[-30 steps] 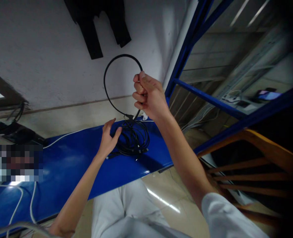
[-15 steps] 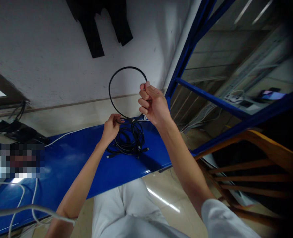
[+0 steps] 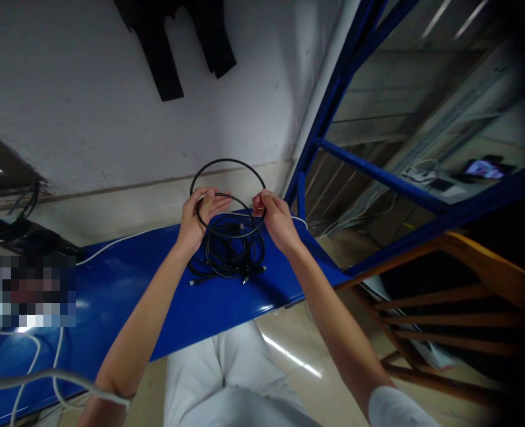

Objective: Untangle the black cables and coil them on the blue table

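A thin black cable [image 3: 228, 160] forms a loop between my two hands, raised above the table. My left hand [image 3: 195, 219] grips it at the loop's left side, thumb on the cable and the other fingers partly stretched to the right. At the loop's right side my right hand [image 3: 278, 216] pinches the same cable between thumb and curled fingers. Below both hands lies a coiled pile of black cables [image 3: 229, 258] with several plug ends showing. One metal-tipped plug [image 3: 194, 283] points left at the pile's front edge.
The blue table [image 3: 124, 296] runs along the wall, with a white cable [image 3: 115, 242] across its back. White cords [image 3: 35, 356] and a blurred-out patch are at the left. A wooden chair [image 3: 440, 320] and a blue metal frame [image 3: 378, 172] stand at the right.
My right hand has come down and now sits level with my left hand. My left hand has risen slightly. The cable's single raised arc has become a lower, doubled loop.
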Tool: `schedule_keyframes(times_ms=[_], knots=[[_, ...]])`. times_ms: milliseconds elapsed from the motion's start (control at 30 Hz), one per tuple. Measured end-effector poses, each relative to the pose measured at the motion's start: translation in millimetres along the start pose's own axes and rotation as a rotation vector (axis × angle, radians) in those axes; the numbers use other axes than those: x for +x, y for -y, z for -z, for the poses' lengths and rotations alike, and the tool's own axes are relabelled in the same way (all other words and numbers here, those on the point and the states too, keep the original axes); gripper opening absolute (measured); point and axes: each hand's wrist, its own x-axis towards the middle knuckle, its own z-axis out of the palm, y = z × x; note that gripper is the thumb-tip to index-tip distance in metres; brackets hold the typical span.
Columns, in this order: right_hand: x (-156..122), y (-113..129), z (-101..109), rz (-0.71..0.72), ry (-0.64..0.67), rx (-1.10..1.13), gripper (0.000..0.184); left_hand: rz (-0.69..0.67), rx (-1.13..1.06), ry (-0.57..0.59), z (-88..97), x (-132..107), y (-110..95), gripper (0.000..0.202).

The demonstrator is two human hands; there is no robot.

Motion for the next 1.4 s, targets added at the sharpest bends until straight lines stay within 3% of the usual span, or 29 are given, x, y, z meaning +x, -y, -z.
schedule_keyframes(times_ms=[100,233,367,500,633,800,867,1067,1233,1400], knots=[[-0.1,-12.4,0.5,0.038,-0.017,-0.222,0.042,0.003,-0.008,0.026,-7.3,6.0,-7.9,0.035],[1.2,-6.7,-8.2,-0.096,0.221,-0.109,0.046,-0.014,-0.013,0.043,-15.1,21.0,-17.1,0.035],[3.1,8.6,-18.0,-0.043,0.18,-0.006,0.043,-0.122,0.072,0.063,-16.1,24.0,-20.0,0.037],[5.0,25.5,-24.7,-0.022,0.1,0.041,0.046,-0.154,0.33,0.117,-5.3,-7.2,4.0,0.037],[3.8,49.2,-29.7,0.025,0.062,0.094,0.047,-0.146,0.769,0.3,18.1,-47.1,34.3,0.03],[7.2,88.0,-29.5,0.056,0.018,0.145,0.042,-0.217,0.844,0.503,49.0,-63.7,43.1,0.031],[11.9,103.3,-26.5,0.072,0.007,0.149,0.04,-0.238,0.84,0.469,58.6,-61.9,45.0,0.028],[17.6,136.7,-18.1,0.103,0.009,0.163,0.038,-0.05,0.735,0.048,80.9,-37.6,68.2,0.035],[6.3,147.3,-18.9,0.08,0.032,0.145,0.035,0.1,0.658,-0.018,83.1,-7.1,86.1,0.044],[-3.3,152.4,-17.9,0.096,0.021,0.106,0.035,0.143,0.552,-0.061,70.4,6.3,74.6,0.067]])
